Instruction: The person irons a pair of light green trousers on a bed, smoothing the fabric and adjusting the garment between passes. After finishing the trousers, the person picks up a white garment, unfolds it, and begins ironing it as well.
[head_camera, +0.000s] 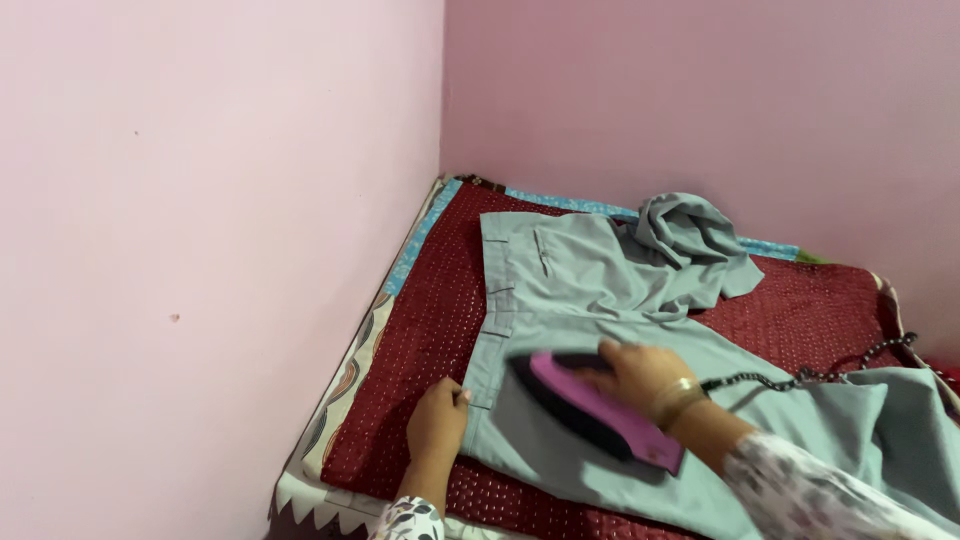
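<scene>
Grey trousers (580, 290) lie spread on a dark red dotted cloth (430, 330), waistband toward the left. My right hand (640, 375) grips the handle of a pink and black clothes iron (590, 405) that rests flat on the trousers near the waistband. A gold bangle sits on that wrist. My left hand (437, 425) presses down on the waistband edge at the lower left, fingers curled onto the fabric. One trouser leg is bunched up (690, 235) at the far side.
The iron's braided black and white cord (820, 372) trails off to the right across the cloth. Pink walls (220, 200) close in on the left and behind. A patterned blue-edged sheet (415, 240) shows under the red cloth.
</scene>
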